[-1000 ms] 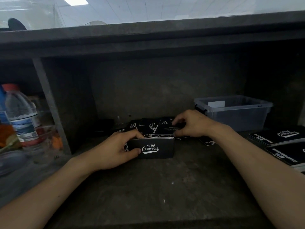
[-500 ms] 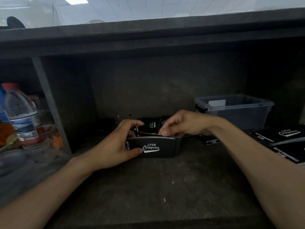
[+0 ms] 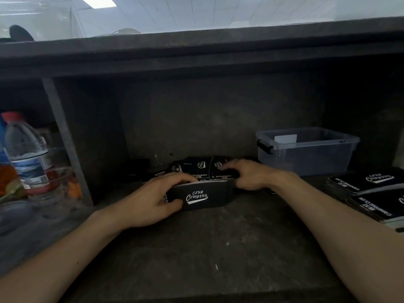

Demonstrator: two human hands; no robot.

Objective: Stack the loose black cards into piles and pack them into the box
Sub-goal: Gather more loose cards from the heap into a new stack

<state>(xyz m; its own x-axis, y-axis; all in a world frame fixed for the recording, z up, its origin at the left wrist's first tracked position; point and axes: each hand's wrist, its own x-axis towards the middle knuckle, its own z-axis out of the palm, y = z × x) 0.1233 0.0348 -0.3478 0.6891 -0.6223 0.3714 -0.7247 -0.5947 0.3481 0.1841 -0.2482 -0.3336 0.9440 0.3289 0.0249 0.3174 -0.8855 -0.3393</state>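
Mid stacking step; packing not yet begun. At centre, gripping a stack [image 3: 201, 196] upright on its long edge with left hand [image 3: 150, 202]: thumb across the printed face, fingers curled over the top edge. Reaching with right hand [image 3: 247, 174] just past the stack, at 12 o'clock of it, onto loose cards [image 3: 196, 167] lying overlapped on the desk [image 3: 218, 259]. Fingertips down on them but blurred, so cannot tell whether pinching a card or only pressing.

At 2 o'clock from the stack, well apart: clear box [image 3: 306, 156], seemingly open-topped, white patch on or in it, no black cards visible inside. At 3 o'clock, by the frame edge: two piles [image 3: 371, 182] lying flat. At 9 o'clock: bottle [image 3: 26, 154], out of the way.

Next, likely: lift one loose card, slip it behind the stack, square the edges against the desk. Calls for a light pinch on a single card; overlapped and slick-looking, so risks dragging two. Calls also for a firm left grip, or the upright stack may splay. Boxing only after the loose cards are gone.
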